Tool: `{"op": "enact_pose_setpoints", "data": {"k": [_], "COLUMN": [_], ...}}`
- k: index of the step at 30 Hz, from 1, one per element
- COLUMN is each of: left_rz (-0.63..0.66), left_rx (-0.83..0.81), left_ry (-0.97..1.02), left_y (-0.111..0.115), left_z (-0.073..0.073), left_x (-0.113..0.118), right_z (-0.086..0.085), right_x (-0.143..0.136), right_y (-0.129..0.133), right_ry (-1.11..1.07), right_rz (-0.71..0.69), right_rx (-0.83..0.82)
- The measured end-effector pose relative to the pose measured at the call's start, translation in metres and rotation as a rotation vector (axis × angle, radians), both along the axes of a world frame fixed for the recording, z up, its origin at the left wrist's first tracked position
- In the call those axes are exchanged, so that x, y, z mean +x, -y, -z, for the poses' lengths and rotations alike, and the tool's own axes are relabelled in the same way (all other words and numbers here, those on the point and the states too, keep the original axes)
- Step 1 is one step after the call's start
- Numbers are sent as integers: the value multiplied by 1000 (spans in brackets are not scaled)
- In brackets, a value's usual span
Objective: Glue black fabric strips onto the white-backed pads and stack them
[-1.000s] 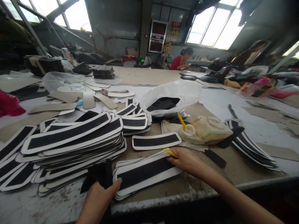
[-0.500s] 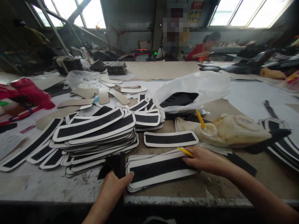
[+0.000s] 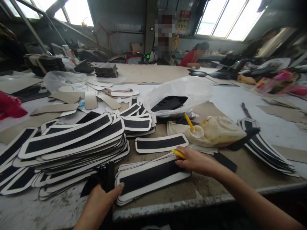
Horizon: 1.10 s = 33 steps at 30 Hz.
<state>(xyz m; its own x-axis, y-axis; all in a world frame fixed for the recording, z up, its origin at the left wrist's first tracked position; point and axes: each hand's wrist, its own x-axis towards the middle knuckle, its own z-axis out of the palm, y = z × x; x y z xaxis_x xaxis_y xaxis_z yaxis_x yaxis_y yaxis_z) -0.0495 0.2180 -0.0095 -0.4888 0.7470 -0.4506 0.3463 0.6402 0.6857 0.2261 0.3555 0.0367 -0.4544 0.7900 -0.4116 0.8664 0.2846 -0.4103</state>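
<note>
A stack of curved white-edged panels with black centres (image 3: 148,175) lies at the table's front. My left hand (image 3: 100,198) is closed around a bunch of black strips (image 3: 105,175), its thumb tip on the stack's left end. Most of its fingers are hidden. My right hand (image 3: 195,161) grips a yellow stick-like tool (image 3: 177,154), and its fingers rest at the top panel's right end. Just behind the stack lies a single panel (image 3: 161,143) of the same kind.
A tall pile of similar panels (image 3: 72,137) stands on the left. A cut-open, stained plastic container (image 3: 220,131) holds a second yellow tool (image 3: 189,122). Behind it lies a clear bag (image 3: 199,91) with black pieces. More panels (image 3: 266,150) fan out rightward. A person in red (image 3: 190,57) sits far back.
The view has turned to the right, so the table's contents appear further left. Both hands keep nearly the same hold and place at the stack.
</note>
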Motion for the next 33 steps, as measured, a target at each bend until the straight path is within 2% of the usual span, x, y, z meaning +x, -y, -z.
{"op": "enact_pose_setpoints", "data": {"k": [6,14,21,25,33], "left_rz": [-1,-40,-8,-12,36], "left_rx": [-40,-68,-117,-125,-88], "left_ry": [2,53,21,45,-23], "left_y": [1,0,-1,0,2], "left_z": [-4,-2,-9,-8,0], "left_x": [3,5,6,5,3], "right_z": [0,10,7,9,6], "right_x": [0,2,3,3,3], "right_y": [6,6,4,4,15], "right_ry": [-4,-5,-2,30,227], "right_rz": [0,4,-23,-32,61], "right_rx": [28,53,45,58,246]}}
